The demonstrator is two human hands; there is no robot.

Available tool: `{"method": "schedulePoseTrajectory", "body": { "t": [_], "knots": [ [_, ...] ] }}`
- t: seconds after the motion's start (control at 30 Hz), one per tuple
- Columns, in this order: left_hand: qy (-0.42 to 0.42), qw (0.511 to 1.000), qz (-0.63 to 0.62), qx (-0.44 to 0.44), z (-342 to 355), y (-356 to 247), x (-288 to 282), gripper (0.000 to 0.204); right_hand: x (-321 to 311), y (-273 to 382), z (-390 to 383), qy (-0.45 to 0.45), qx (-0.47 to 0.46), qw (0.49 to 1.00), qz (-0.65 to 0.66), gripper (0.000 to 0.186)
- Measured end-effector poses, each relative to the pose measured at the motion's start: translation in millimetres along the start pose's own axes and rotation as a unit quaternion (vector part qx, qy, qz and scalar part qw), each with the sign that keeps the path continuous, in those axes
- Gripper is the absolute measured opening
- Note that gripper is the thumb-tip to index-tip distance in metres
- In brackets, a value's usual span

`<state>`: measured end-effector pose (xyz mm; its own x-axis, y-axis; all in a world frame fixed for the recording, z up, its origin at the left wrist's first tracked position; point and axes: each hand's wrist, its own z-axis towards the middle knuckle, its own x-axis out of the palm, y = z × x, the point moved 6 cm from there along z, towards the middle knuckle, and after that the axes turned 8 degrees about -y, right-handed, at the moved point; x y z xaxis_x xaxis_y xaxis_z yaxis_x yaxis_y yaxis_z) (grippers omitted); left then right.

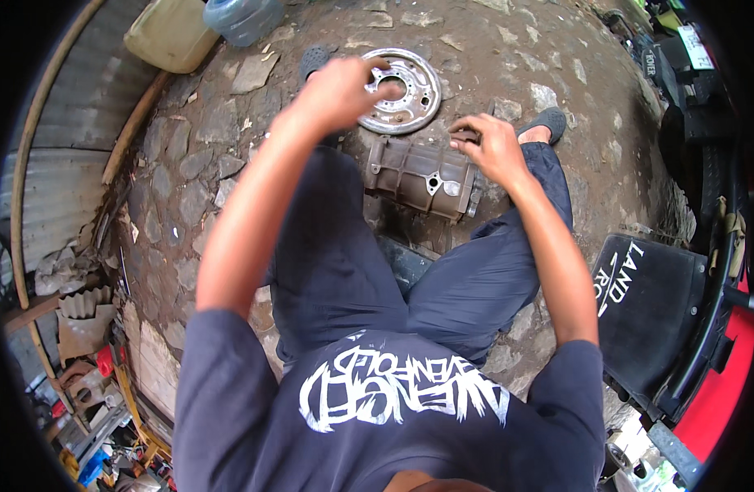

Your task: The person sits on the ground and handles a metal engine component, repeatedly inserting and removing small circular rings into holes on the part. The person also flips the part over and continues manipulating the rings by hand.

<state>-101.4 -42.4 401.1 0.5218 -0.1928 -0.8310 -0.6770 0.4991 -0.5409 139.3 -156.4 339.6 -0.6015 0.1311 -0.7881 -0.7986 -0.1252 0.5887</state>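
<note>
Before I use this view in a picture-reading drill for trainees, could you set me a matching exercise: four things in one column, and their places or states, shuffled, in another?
Things
1. metal disc
2. metal casing
3. yellowish container
4. black flap

Places or states
A. at the right of the view, near a red panel
B. partly hidden behind the left hand
C. at the upper left, beside a blue container
D. brownish and ribbed, next to the right hand

Right pairs: 1-B, 2-D, 3-C, 4-A.
</note>
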Motion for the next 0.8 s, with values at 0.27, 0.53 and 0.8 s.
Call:
{"method": "schedulePoseTrajectory", "body": {
  "t": [0.27, 0.53, 0.8],
  "knots": [
    [0.001, 0.97, -0.136, -0.199, -151.6, -5.5, 105.1, 0.048, 38.2, -4.6, -90.9, -0.129, 0.212, 0.968, 0.024, 0.029],
    [-0.051, 0.994, -0.013, -0.093, -136.5, 46.1, 165.8, 0.062, 63.0, 12.0, -99.6, -0.117, 0.237, 0.964, -0.007, 0.025],
    [0.012, 0.987, -0.083, -0.134, -144.9, 56.7, 180.4, 0.071, 72.5, 17.1, -99.2, -0.162, 0.194, 0.96, -0.117, 0.024]
  ]
}}
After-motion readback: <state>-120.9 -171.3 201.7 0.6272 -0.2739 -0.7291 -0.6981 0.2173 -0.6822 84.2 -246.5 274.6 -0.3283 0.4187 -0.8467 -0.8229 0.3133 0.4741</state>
